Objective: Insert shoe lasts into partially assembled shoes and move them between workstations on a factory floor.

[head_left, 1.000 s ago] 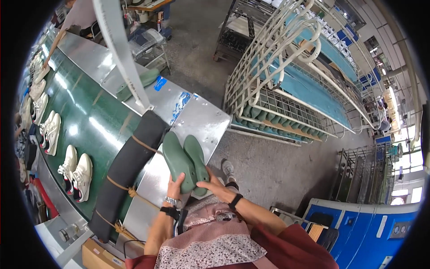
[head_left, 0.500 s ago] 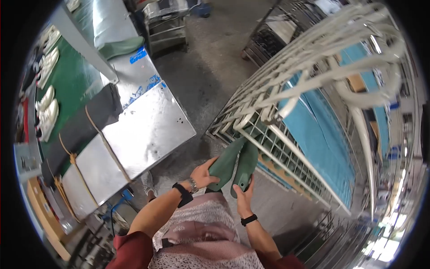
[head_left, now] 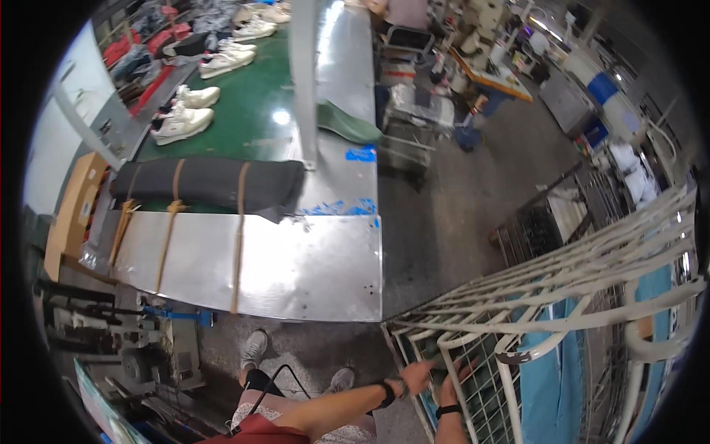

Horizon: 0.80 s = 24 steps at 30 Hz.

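Observation:
At the lower right, both my hands are at the opening of a white wire rack (head_left: pixel 510 388). My left hand (head_left: pixel 416 376) reaches across to the rack's near edge, its fingertips blurred against a dark green surface. Close beside it, my right hand (head_left: pixel 449 391) has its fingers stretched apart behind the wires. Several dark green pieces, apparently shoe lasts (head_left: pixel 484 392), show through the mesh. Whether my left hand still grips one is not clear. A lone green shoe last (head_left: pixel 347 124) lies on the metal table beyond.
A metal-topped table (head_left: pixel 325 274) carries a dark roll (head_left: pixel 214 183) tied down with cords. White shoes (head_left: pixel 181 122) stand on its green belt (head_left: pixel 255 96). A grey post (head_left: pixel 303 81) rises from the table. Blue sheets (head_left: pixel 551 370) line the rack. Another person (head_left: pixel 407 13) sits at the back.
The view has swung left. My hands, which held two green shoe lasts outside the rack, have moved into its opening. The pair is no longer clearly visible between them.

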Each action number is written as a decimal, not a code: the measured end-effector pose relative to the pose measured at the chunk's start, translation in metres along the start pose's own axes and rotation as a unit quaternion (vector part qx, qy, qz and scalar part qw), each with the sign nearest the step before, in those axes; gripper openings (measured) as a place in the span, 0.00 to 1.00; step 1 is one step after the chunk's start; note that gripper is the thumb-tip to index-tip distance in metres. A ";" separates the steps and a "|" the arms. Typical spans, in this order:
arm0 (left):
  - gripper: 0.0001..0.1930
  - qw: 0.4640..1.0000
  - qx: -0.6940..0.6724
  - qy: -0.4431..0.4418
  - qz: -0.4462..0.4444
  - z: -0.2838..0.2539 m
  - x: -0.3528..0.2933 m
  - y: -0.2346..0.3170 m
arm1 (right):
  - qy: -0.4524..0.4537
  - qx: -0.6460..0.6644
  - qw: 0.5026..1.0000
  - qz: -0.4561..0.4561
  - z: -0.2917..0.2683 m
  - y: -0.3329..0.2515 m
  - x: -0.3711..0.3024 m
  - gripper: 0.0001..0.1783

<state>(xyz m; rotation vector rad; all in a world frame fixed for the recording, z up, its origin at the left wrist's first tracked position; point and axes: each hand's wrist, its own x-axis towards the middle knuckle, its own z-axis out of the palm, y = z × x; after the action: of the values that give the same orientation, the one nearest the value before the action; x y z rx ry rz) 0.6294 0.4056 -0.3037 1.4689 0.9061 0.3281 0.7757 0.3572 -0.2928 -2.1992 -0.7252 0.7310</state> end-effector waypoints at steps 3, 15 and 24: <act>0.27 0.994 0.062 0.028 0.085 -0.016 -0.095 -0.006 | 0.091 -0.049 0.994 0.031 -0.017 0.086 0.028 0.51; 0.17 0.630 0.123 0.635 -0.430 -0.138 -0.638 -0.040 | -0.466 -0.249 0.830 -0.179 0.098 -0.070 -0.216 0.40; 0.40 0.432 0.280 0.623 -0.588 -0.141 -0.913 -0.087 | -0.678 -0.348 0.595 -0.256 0.200 -0.158 -0.162 0.37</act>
<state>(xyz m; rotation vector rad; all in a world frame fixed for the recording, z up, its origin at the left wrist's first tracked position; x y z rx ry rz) -0.0842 -0.1406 -0.0709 0.4394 3.2464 -0.0778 0.4863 0.4301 -0.2474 -1.3181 -2.6105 2.0201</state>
